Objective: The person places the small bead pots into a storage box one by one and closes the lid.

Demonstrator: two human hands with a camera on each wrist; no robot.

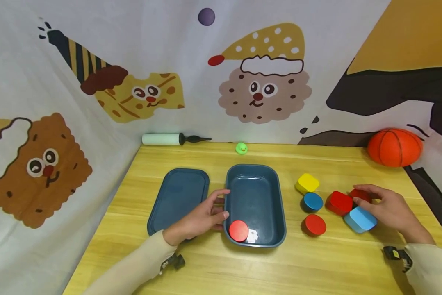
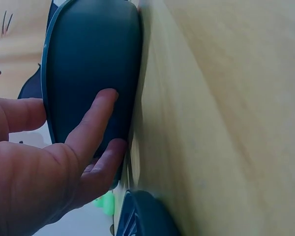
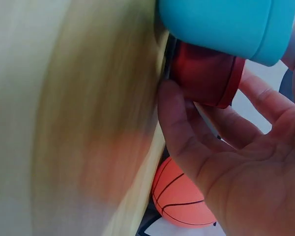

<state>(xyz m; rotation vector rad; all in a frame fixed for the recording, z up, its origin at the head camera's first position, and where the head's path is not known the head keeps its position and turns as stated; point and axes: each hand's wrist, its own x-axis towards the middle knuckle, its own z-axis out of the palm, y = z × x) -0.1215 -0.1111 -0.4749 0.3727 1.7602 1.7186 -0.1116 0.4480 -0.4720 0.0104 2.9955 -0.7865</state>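
Observation:
My left hand touches the left wall of a dark blue rectangular box, fingers fairly straight against its side in the left wrist view. A round red-topped container sits in the box's near left corner. On the right, my right hand holds a small round red container between thumb and fingers, partly hidden behind them. Close by stand a light blue container and a red squarish one. Left of these are a yellow container, a blue round one and another red round one.
A dark blue lid lies flat left of the box. Along the back edge are a pale green hand pump and a small green duck. An orange basketball rests at the back right, before a printed cloth.

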